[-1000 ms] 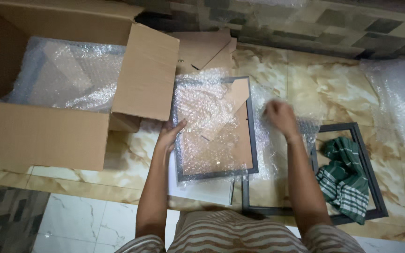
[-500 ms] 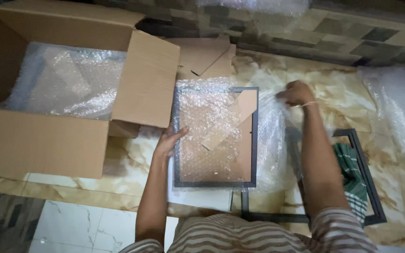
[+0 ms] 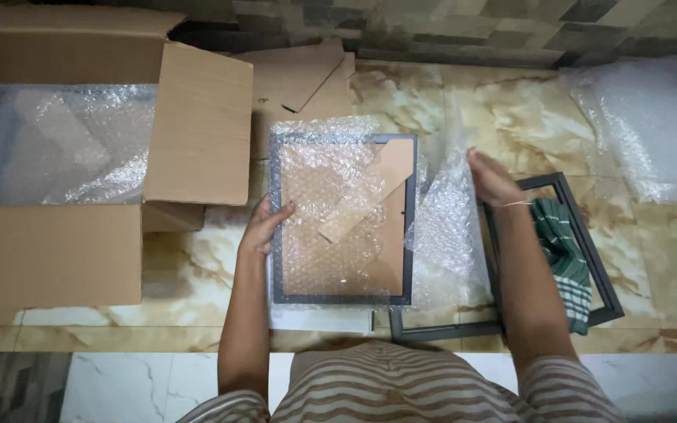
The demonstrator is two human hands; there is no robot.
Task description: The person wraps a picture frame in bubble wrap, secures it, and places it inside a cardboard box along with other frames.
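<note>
Your right hand (image 3: 493, 178) has come back down from its raised reach of half a second ago and now pulls the bubble wrap (image 3: 444, 227) off the frame's (image 3: 341, 219) right edge; whether its fingers pinch the film or only press it, you cannot tell. The wrap is peeling away, so unwrapping is under way. Your left hand (image 3: 264, 227) stays clamped on the frame's left edge, thumb on top. The frame lies flat on the floor (image 3: 448, 102) by the box (image 3: 56, 251). A second frame (image 3: 581, 258) with a cloth (image 3: 562, 251) sits partly hidden behind your right arm.

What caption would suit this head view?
Left hand steadies a picture frame under bubble wrap; right hand pulls the wrap beside a cardboard box.
</note>
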